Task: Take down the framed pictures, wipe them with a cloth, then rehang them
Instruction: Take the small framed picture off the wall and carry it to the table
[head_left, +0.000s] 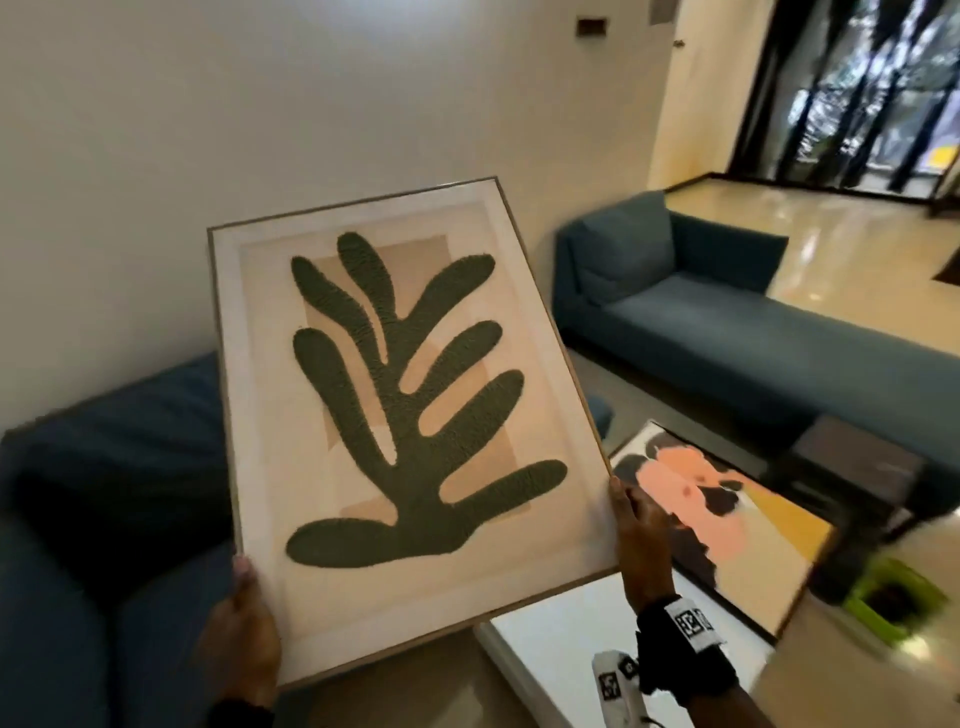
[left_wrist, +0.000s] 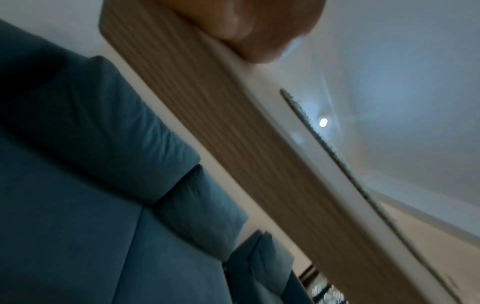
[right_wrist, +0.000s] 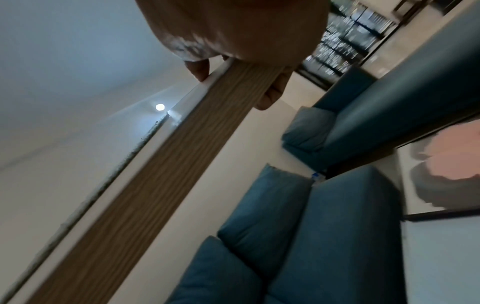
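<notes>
I hold up a wood-framed picture with a dark green leaf shape on beige, its face toward me and tilted. My left hand grips the frame's lower left edge, thumb on the front. My right hand grips the lower right edge, thumb in front and fingers behind. The frame's wooden side fills the left wrist view, with my left hand at its top. In the right wrist view my right hand wraps the wooden edge. A second framed picture, pink, black and yellow, lies flat on the white table.
A blue sofa stands below the bare wall at left. A blue chaise sits to the right, dark side tables beside it. A green container rests at the table's right. Glossy floor leads to dark glass doors.
</notes>
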